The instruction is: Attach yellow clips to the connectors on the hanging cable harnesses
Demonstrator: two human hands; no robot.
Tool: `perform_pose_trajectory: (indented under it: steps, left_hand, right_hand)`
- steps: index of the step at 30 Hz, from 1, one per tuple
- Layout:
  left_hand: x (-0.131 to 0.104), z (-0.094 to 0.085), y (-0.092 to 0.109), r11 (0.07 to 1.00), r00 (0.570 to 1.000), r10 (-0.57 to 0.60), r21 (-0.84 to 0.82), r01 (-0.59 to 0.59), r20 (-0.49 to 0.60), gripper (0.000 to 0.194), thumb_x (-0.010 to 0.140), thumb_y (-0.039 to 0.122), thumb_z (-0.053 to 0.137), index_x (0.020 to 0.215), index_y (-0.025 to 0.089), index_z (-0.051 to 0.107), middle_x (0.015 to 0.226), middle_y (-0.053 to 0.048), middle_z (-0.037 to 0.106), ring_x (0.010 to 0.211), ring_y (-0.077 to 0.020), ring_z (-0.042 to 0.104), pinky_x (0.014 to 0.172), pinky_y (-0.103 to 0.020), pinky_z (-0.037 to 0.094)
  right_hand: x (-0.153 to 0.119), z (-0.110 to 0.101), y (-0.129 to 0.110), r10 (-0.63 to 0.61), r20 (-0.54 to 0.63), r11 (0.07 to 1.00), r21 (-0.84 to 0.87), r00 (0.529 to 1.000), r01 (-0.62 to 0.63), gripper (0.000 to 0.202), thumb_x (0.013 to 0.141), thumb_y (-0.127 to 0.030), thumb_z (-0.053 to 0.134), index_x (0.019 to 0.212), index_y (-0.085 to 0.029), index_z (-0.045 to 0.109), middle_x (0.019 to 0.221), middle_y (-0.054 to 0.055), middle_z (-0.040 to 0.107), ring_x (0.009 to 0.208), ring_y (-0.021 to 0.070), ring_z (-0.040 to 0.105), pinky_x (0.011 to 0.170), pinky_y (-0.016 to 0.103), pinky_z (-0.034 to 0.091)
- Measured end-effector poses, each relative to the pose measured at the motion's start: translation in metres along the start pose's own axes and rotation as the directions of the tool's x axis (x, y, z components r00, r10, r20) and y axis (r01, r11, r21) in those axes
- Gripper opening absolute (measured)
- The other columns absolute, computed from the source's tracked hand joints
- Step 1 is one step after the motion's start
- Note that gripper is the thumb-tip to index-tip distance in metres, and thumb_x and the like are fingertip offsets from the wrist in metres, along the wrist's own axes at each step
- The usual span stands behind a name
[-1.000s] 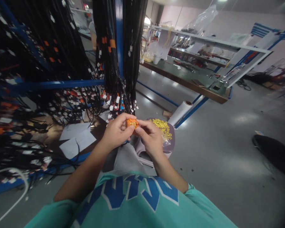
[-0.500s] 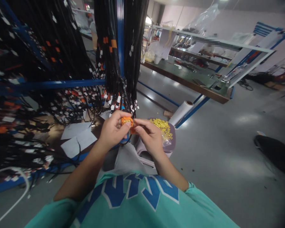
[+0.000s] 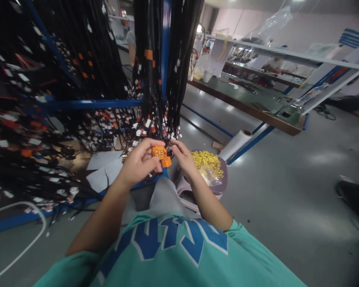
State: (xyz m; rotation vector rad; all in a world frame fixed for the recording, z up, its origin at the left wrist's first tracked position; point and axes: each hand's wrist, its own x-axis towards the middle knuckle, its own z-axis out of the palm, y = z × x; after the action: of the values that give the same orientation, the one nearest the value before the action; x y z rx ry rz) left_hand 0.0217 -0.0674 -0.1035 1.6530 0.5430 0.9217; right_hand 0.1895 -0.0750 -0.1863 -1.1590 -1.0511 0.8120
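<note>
My left hand (image 3: 139,161) is closed around an orange connector (image 3: 159,153), with the thumb below and the fingers over the top. Several yellow-edged cavities show on the connector's face, and an orange part (image 3: 166,161) juts from its lower right side. Just right of the connector is my right hand (image 3: 184,157), its fingers stretched out and slightly bent, with a small gap between thumb and forefinger. Nothing clear shows between those fingertips. Black cables hang right behind both hands.
Black wire harnesses (image 3: 149,79) hang from a blue rack (image 3: 92,104) ahead and left. Yellow clip-like pieces (image 3: 208,159) and a clear bag lie on a mauve stool (image 3: 223,181). A white roll (image 3: 236,144) leans by a green-topped workbench (image 3: 242,97). Paper sheets (image 3: 104,169) lie left.
My right fingers have moved off the connector, slightly up and to the right. The connector has turned in my left hand, so its cavities now show. The camera view has shifted left.
</note>
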Motion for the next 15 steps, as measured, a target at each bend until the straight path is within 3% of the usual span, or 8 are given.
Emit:
perform_pose_trajectory:
  steps: [8,12,15]
  left_hand:
    - [-0.009,0.000,0.007,0.999,0.998,-0.043,0.008,0.043,-0.047,0.031,0.063,0.019,0.053,0.093,0.016,0.055,0.047,0.004,0.057,0.041,-0.0114,0.054,0.043,-0.021,0.043]
    - [-0.014,0.001,0.010,0.999,0.998,-0.038,0.005,0.038,-0.058,0.030,0.061,0.020,0.051,0.090,0.015,0.059,0.049,0.006,0.054,0.036,-0.0088,0.050,0.039,-0.020,0.039]
    - [-0.018,0.001,0.009,1.000,0.997,-0.011,0.014,0.012,-0.078,0.031,0.062,0.020,0.052,0.091,0.015,0.060,0.052,0.006,0.052,0.036,-0.0076,0.048,0.037,-0.019,0.036]
  right_hand:
    - [0.017,0.028,0.006,-0.011,0.029,1.000,0.006,1.000,0.011,0.059,0.076,-0.061,0.054,0.118,-0.020,0.056,0.132,0.010,0.055,0.124,0.0200,0.049,0.109,0.038,0.032]
    - [0.019,0.038,0.003,0.036,0.031,0.999,0.027,0.999,-0.037,0.063,0.073,-0.065,0.053,0.116,-0.019,0.056,0.132,0.010,0.054,0.125,0.0207,0.049,0.108,0.038,0.035]
    - [0.018,0.045,-0.001,0.000,0.058,1.000,0.026,0.998,-0.002,0.062,0.071,-0.069,0.052,0.107,-0.020,0.059,0.123,0.009,0.060,0.118,0.0205,0.053,0.103,0.037,0.040]
